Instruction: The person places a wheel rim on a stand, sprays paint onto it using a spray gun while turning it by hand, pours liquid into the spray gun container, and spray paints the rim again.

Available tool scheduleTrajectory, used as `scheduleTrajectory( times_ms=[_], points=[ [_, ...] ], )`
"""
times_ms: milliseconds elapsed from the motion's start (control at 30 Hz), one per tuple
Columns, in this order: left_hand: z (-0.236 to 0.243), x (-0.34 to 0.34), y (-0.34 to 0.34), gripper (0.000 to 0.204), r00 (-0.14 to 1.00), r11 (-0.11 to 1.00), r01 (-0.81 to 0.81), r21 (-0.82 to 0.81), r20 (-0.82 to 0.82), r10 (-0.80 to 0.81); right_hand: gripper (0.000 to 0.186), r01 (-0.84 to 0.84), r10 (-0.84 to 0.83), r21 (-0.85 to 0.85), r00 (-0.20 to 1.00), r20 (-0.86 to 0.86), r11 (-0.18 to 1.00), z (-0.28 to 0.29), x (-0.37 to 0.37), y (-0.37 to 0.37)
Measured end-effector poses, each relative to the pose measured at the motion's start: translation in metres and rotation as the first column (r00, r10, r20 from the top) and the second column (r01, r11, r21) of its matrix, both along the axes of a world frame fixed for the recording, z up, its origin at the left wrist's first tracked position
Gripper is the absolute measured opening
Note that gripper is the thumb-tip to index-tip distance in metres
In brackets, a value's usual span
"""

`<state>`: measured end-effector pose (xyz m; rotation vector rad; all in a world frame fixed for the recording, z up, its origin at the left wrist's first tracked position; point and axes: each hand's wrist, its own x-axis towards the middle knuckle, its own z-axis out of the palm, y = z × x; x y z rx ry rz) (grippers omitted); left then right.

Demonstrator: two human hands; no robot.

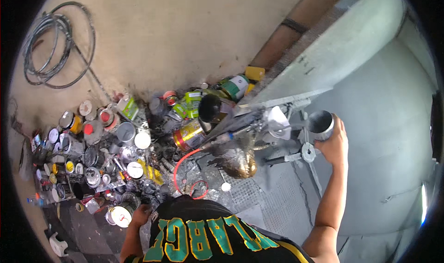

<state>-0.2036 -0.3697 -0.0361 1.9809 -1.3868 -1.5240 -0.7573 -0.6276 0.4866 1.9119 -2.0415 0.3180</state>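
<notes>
Grey metal cup (pixel 320 124), open-mouthed and paint-smeared, raised beside the spray gun (pixel 277 124), gripped round its side by the right hand (pixel 334 145). Seemingly mid-job: cup not yet on the gun. Left of the cup, low, left hand (pixel 140 215) curled on a white-lidded can (pixel 121 216) among floor clutter.

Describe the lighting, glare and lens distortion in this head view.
Head view: daylight, fairly even; glare on the gold can and a bright streak at the right rim; the grey panel edge bows from fisheye; dark vignette in corners; the right hand on the metal cup is sharp.
</notes>
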Motion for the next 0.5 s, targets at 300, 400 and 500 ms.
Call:
scheduleTrajectory(
  times_ms=[300,400,500],
  points=[
    [-0.014,0.082,0.04,0.052,0.99,0.993,0.001,0.121,0.143,-0.019,0.072,-0.044,0.107,-0.098,0.363,0.926,0.994,-0.065,-0.038,0.041],
    [-0.02,0.092,0.072,0.053,0.972,0.944,-0.208,0.256,0.164,0.17,0.082,-0.305,0.208,-0.16,0.132,0.969,0.939,-0.088,0.009,0.029],
    [-0.029,0.098,0.096,0.052,0.951,0.917,-0.285,0.277,0.203,0.234,0.091,-0.43,0.126,-0.085,0.067,0.99,0.899,-0.12,0.083,0.011]
  ],
)
